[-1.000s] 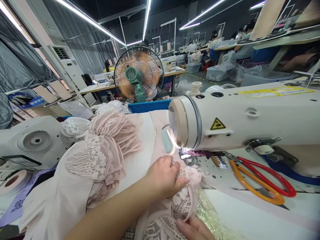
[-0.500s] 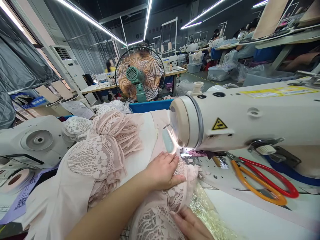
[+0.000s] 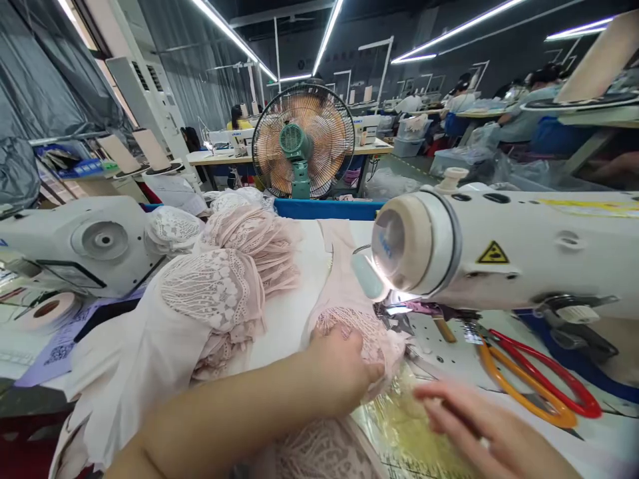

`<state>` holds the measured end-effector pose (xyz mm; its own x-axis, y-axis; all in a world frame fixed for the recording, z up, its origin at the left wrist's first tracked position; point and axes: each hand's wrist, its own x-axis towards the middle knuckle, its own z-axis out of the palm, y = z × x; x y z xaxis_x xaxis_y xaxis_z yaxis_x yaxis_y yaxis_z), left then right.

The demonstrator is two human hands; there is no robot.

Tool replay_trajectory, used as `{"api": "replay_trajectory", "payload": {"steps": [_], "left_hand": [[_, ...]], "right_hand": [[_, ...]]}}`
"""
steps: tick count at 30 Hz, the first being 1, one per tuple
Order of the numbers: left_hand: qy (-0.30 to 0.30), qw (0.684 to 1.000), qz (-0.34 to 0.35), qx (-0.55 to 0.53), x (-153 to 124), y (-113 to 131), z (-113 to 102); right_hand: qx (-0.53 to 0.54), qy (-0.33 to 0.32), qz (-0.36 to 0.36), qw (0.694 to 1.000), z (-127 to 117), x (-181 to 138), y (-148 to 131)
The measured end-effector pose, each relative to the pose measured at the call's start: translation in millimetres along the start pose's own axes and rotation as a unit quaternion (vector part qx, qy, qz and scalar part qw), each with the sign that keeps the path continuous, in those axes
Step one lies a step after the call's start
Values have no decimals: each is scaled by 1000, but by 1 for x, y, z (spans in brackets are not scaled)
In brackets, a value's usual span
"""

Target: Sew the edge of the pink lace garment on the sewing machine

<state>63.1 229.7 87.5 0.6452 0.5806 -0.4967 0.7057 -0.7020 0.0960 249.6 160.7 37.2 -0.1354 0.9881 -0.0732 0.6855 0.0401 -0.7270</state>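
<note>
Beside the sewing machine (image 3: 514, 273), one lace piece (image 3: 357, 315) is running away lengthwise under the left hand (image 3: 342, 366), right hand (image 3: 492, 429) hovering apart, both grips unclear.

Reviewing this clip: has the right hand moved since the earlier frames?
Yes. Judged against the orange-and-red-handled scissors, the right hand has moved to the right, closer to them and away from the lace fabric.
</note>
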Motion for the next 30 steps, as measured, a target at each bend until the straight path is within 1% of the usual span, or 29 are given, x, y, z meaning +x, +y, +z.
{"api": "replay_trajectory", "payload": {"steps": [1, 3, 5, 7, 8, 9, 11, 14, 17, 18, 20, 22, 24, 28, 30], "left_hand": [[-8, 1000, 10, 7, 0, -1, 1], [6, 999, 38, 32, -2, 0, 4], [48, 993, 85, 62, -4, 1, 8], [89, 985, 128, 76, -6, 4, 13], [93, 983, 138, 79, -7, 4, 14], [86, 984, 138, 79, -8, 5, 15], [60, 988, 123, 75, -8, 4, 14], [41, 989, 120, 75, -10, 0, 9], [39, 988, 133, 72, -10, -3, 6], [49, 989, 130, 60, -9, -2, 7], [90, 989, 112, 38, -6, 0, 11], [132, 986, 95, 43, -1, 3, 17], [151, 982, 90, 70, 3, 5, 23], [114, 985, 92, 94, 7, 5, 25], [114, 985, 91, 94, 7, 3, 23]], "right_hand": [[-26, 16, 10, 999, -5, 9, 3], [-52, 31, 20, 998, -9, 28, 6], [-69, 7, -25, 997, -7, 44, 7], [-98, -31, -94, 990, -3, 52, 9], [-115, -44, -123, 985, -2, 53, 12], [-131, -54, -146, 979, 0, 53, 15], [-156, -55, -174, 971, 1, 47, 25], [-190, -18, -185, 964, 1, 36, 41], [-219, 61, -214, 950, 2, 28, 54], [-229, 88, -228, 942, 2, 27, 57], [-252, 130, -248, 926, 3, 25, 60], [-271, 142, -259, 916, 3, 21, 59], [-284, 145, -265, 910, 4, 16, 57], [-308, 164, -283, 893, 8, 7, 55], [-331, 158, -300, 881, 10, 6, 56]]}}
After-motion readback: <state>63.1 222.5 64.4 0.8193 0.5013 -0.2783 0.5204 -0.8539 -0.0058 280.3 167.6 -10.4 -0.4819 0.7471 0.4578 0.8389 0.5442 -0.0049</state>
